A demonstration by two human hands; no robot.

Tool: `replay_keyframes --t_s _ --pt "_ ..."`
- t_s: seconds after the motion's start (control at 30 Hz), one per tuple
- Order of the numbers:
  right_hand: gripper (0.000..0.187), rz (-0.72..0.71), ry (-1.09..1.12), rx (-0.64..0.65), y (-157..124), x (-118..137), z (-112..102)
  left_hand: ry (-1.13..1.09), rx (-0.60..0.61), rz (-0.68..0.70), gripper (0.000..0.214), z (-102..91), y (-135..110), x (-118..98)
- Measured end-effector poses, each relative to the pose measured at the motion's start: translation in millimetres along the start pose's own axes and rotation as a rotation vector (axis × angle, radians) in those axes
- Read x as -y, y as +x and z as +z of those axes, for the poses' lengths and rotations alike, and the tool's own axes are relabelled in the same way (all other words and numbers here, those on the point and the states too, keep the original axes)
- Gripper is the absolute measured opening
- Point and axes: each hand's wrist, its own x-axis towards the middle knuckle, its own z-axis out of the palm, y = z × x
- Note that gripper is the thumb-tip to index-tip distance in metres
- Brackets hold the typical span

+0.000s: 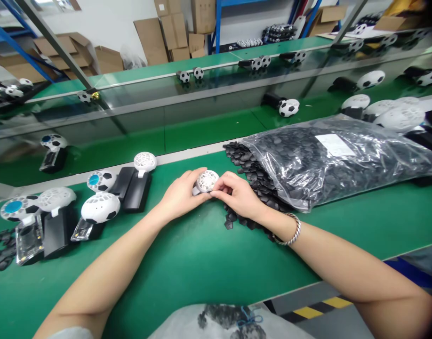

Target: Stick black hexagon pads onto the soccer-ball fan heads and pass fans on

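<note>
We are curling our left hand around the ball, over the tabletop beside black pieces. Our right hand is seemingly working its edge, fingers nearly closed, on what we cannot tell; the next move is probably calling for steadiness.

Head-height view, forward-down, perhaps tilted.

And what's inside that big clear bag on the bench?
The clear bag holds many small black pieces, some spilling from its open end. A white label and glare hide part of the contents, and whatever lies deeper in the pile can't be seen.
</note>
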Motion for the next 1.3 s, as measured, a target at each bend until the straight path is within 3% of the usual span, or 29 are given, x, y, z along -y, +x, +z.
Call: replay_keyframes --t_s 0.33,0.5,0.63,0.73,0.83,0.97,1.13,1.3 --pt "0.021 0.121 0.063 -0.033 4.0 -8.8 5.0 -0.075 -0.052 0.008 0.059 0.5 2.0 -1.3" --pt "0.015 0.147 0.018 0.068 10.5 -6.1 -14.6 -0.006 -0.045 -0.042 0.061 -1.4 0.4 -2.5" --pt "0.007 0.141 -0.262 0.171 9.8 -4.1 -34.8 0.07 -0.01 -0.05 0.064 -6.6 -0.8 -2.5" --pt "0.005 0.095 -0.507 0.268 6.8 -4.2 -34.8 0.126 -0.011 -0.001 0.062 -7.2 -0.3 -2.6" --pt "0.003 0.085 -0.606 0.309 5.4 -3.2 -29.5 0.13 -0.002 0.072 0.066 -4.7 0.5 -1.7" --pt "0.008 0.11 -0.525 0.33 5.1 1.0 -32.2 0.095 -0.003 0.146 0.069 -1.3 1.5 2.4" --pt "0.009 -0.017 -0.386 0.307 4.5 10.4 -42.6 0.074 0.018 0.202 0.072 -0.7 2.4 7.4" --pt "0.005 -0.094 -0.231 0.219 1.6 15.0 -36.7 0.061 0.061 0.203 0.068 -3.9 1.3 5.2"
